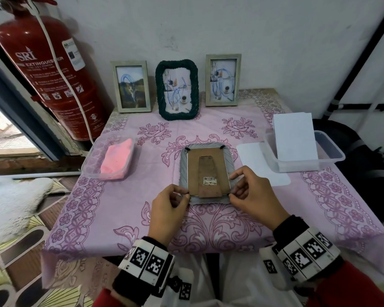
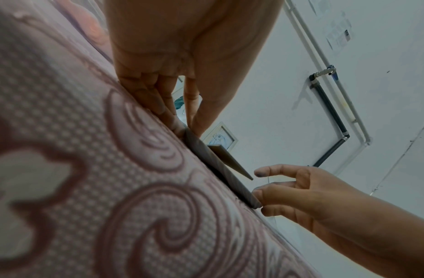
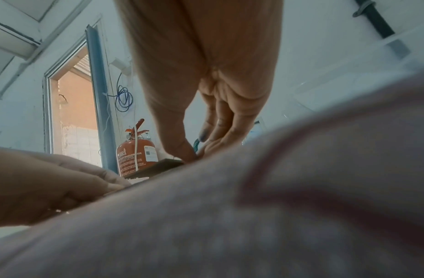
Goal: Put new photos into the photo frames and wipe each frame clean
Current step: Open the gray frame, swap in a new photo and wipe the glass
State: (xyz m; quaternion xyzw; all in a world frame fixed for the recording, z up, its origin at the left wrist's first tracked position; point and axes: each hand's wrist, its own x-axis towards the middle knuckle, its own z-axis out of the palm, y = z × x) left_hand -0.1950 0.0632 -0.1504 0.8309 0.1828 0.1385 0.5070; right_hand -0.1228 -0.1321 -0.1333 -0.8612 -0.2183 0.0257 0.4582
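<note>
We keep the frame face down on the surface so both hands, left and right, pinch its near corners to reach the backing.

A pink floral-clothed table carries four frames, two tubs, paper.

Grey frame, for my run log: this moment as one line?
grey frame: face-down on table, brown backing up | left hand: pinches near-left corner | right hand: pinches near-right corner | pink cloth: in tub, untouched
</note>
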